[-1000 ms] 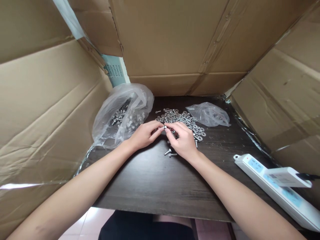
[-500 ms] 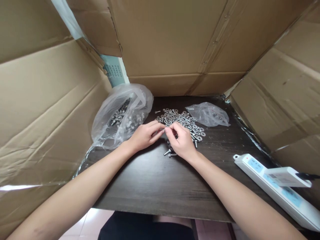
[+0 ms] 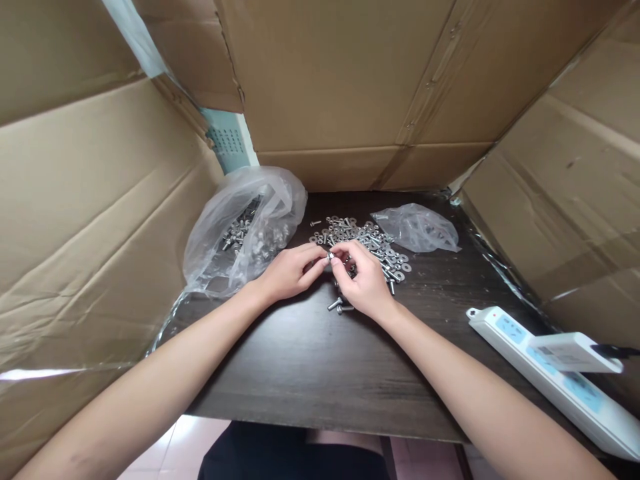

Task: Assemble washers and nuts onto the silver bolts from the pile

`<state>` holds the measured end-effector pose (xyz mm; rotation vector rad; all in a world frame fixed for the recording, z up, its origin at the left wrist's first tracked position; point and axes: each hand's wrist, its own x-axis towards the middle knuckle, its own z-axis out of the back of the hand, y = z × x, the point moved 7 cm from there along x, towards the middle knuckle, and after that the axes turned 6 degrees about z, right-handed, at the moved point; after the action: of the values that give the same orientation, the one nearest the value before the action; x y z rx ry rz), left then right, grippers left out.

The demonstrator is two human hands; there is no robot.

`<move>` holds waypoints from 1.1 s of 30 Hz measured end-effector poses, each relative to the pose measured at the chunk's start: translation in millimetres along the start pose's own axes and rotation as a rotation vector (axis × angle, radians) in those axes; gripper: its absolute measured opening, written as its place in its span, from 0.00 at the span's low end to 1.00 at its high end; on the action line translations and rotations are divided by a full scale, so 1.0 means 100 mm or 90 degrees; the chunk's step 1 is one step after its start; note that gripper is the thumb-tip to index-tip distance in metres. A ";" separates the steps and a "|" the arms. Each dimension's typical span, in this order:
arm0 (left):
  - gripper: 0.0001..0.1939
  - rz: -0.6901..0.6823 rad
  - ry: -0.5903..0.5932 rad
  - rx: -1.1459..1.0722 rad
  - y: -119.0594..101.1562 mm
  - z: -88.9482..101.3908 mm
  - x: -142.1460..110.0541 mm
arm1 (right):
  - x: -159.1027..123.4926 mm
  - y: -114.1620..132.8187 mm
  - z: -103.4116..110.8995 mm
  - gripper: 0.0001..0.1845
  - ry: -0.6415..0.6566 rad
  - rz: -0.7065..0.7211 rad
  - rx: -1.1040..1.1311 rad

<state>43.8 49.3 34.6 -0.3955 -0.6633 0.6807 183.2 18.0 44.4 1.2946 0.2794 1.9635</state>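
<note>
Left hand [image 3: 289, 271] and right hand [image 3: 367, 279] in narrow finger pinches on 1 metal fastener [image 3: 330, 257]

A small, shiny, silver-coloured metal fastener [image 3: 329, 257] is pinched where the fingers of the left hand [image 3: 293, 272] and the right hand [image 3: 363, 275] meet, raised off the dark brown wood-grain tabletop [image 3: 300, 373]; the fingers cover most of it, so its exact form cannot be told. Just beyond and partly behind the right hand spreads a loose, jumbled pile of silver-coloured metal bolts, nuts and flat ring washers [image 3: 367, 235], pieces overlapping at all angles. Two silver-coloured metal bolts [image 3: 335, 305] lie on their sides, close together, on the near side. Another silver-coloured bolt [image 3: 315, 223] lies at the pile's far left edge.
</note>
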 end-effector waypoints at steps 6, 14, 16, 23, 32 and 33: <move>0.13 0.008 0.010 -0.014 0.02 -0.01 0.00 | 0.01 0.00 0.01 0.04 -0.006 -0.005 0.009; 0.13 0.006 0.019 0.001 0.02 0.01 0.01 | 0.00 -0.05 -0.03 0.03 0.054 0.033 -0.037; 0.13 0.005 0.023 0.006 0.02 0.01 0.00 | 0.00 -0.05 -0.03 0.02 0.068 0.042 -0.057; 0.13 -0.006 0.029 0.052 0.00 0.01 0.00 | 0.00 -0.03 -0.04 0.09 0.131 0.054 -0.155; 0.13 -0.041 0.031 0.093 -0.07 -0.02 -0.01 | 0.00 -0.02 -0.07 0.19 0.107 0.047 -0.131; 0.13 -0.045 0.030 0.102 -0.08 -0.02 -0.02 | 0.00 -0.03 -0.07 0.20 0.101 0.042 -0.124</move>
<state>47.4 42.5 36.8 -0.2385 -0.5710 0.6509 179.1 21.4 39.6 1.0386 0.1187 2.0964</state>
